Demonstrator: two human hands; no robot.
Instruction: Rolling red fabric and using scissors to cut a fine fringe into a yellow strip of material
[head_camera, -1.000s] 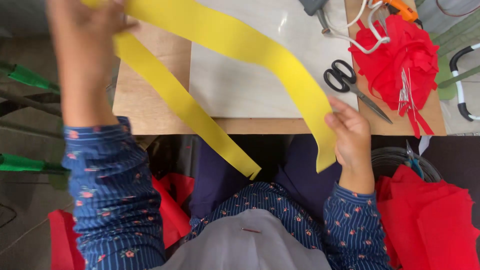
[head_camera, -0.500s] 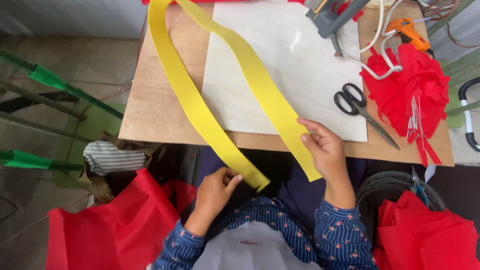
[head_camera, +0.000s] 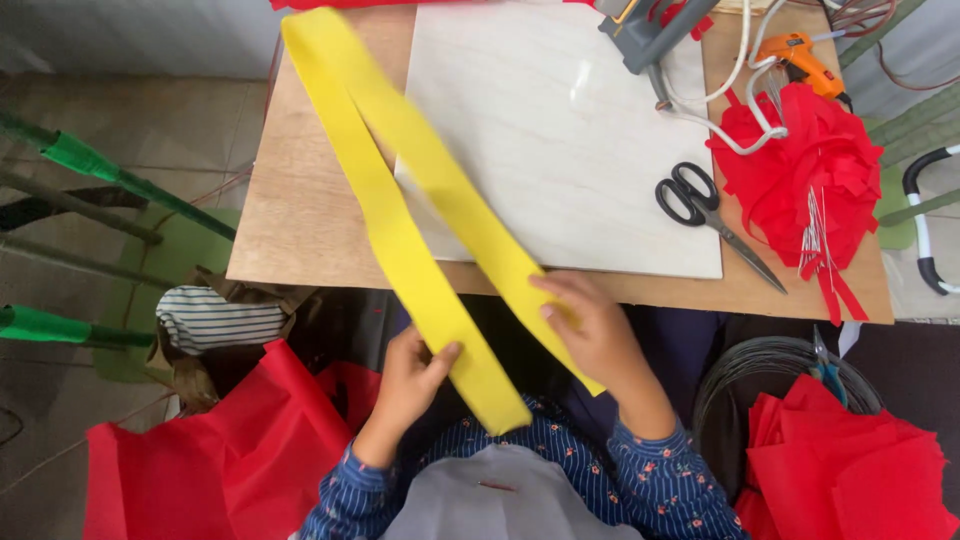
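Hands first: your left hand (head_camera: 415, 375) pinches the near end of one run of the yellow strip (head_camera: 400, 215), your right hand (head_camera: 590, 325) pins the other run flat at the table (head_camera: 300, 215) edge, so the folded loop stays taut, stretching away. Beyond your right hand lie the white board (head_camera: 570, 150), scissors (head_camera: 700, 205), red flower (head_camera: 800, 175), glue gun (head_camera: 805, 55).

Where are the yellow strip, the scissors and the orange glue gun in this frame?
yellow strip (head_camera: 385, 205): head view, middle of its left band on the table.
scissors (head_camera: 688, 194): head view, black handle loops.
orange glue gun (head_camera: 803, 56): head view, its orange body at the table's far right.
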